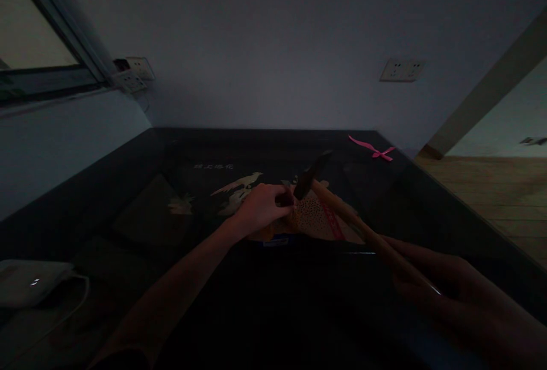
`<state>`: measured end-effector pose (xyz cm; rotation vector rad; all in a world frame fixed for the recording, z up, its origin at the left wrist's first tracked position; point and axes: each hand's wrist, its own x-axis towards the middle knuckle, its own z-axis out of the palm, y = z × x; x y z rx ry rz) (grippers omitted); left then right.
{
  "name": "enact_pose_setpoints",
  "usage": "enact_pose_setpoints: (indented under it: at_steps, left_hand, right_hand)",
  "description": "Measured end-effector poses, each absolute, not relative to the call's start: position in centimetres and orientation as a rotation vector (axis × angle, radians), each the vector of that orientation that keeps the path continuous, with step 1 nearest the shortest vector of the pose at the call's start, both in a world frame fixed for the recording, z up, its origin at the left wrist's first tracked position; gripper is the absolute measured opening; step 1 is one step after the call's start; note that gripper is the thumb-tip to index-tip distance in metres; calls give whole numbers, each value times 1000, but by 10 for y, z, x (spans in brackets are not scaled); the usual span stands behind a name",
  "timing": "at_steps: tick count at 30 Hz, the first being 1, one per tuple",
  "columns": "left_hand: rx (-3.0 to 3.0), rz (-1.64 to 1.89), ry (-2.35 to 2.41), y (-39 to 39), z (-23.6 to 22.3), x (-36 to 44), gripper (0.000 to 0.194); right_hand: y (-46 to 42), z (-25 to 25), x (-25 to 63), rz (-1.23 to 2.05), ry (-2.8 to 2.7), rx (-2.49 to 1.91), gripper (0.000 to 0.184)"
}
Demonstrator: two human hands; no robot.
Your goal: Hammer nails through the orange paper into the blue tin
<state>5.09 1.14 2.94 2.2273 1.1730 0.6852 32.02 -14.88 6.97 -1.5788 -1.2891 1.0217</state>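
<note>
My right hand (448, 296) is wrapped round the wooden handle of a hammer (363, 228), whose dark head is up at the centre of the view. Close beside the hammer head, my left hand (262, 206) has its thumb and fingers curled in a pinch. What lies between those fingertips is too dark to make out. Under the hammer and next to my left hand lies a pale, dark-spotted piece (310, 216) with a pinkish-red band, perhaps cloth or paper. A small blue patch (277, 241) shows below the left hand.
The dark glossy tabletop (239, 150) bears a pale bird picture (235, 199) and lettering. A pink ribbon (378, 152) lies at the back right. At the left edge is a white device (34, 281) with a cable. Wall sockets (401, 70) are behind the table.
</note>
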Motion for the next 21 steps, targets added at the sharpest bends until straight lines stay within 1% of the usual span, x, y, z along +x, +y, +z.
enact_pose_setpoints:
  at_steps: [8, 14, 21]
  left_hand:
    - [2218, 716, 1118, 13, 26, 51, 11]
    - [2231, 703, 1173, 13, 26, 51, 17]
    - [2208, 684, 1172, 12, 27, 52, 14]
  right_hand:
    - [-146, 66, 332, 1060, -1466, -1614, 54]
    - [-148, 63, 331, 1018, -1509, -1676, 54]
    - [-146, 54, 346, 1073, -1594, -1724, 58]
